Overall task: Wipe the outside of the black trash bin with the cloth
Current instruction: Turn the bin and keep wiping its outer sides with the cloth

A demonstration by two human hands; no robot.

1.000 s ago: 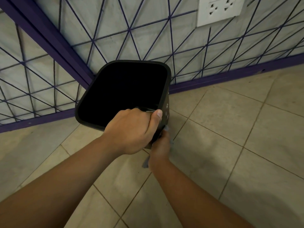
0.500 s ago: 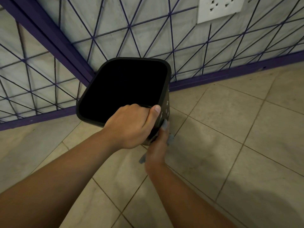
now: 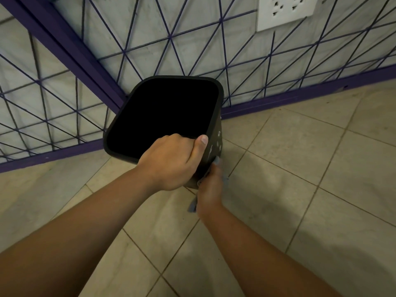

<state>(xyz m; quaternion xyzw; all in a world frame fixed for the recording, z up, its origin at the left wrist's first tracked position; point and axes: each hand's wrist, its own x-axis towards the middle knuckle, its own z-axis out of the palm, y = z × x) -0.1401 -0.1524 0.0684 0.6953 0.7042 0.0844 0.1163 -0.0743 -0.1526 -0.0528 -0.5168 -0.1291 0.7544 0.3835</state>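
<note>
The black trash bin [image 3: 215, 133] sits in the room corner, tilted toward me, its dark inside facing the camera. My left hand [image 3: 171, 161] grips the bin's near rim, thumb up along the right corner. Below it, my right hand [image 3: 209, 189] presses a small grey-blue cloth [image 3: 192, 205] against the bin's near right outer side. Only the cloth's edges show around the hand; a strip hangs down at the wrist. The bin's lower body is hidden behind my hands.
Two grey walls with purple line patterns meet behind the bin, edged by a purple baseboard [image 3: 300, 97]. A white wall socket [image 3: 285, 11] sits at the top right. Beige floor tiles [image 3: 300, 189] spread to the right and toward me.
My right hand with the cloth has slid a little up the bin's side. My left hand keeps the same grip on the rim. The view has shifted slightly.
</note>
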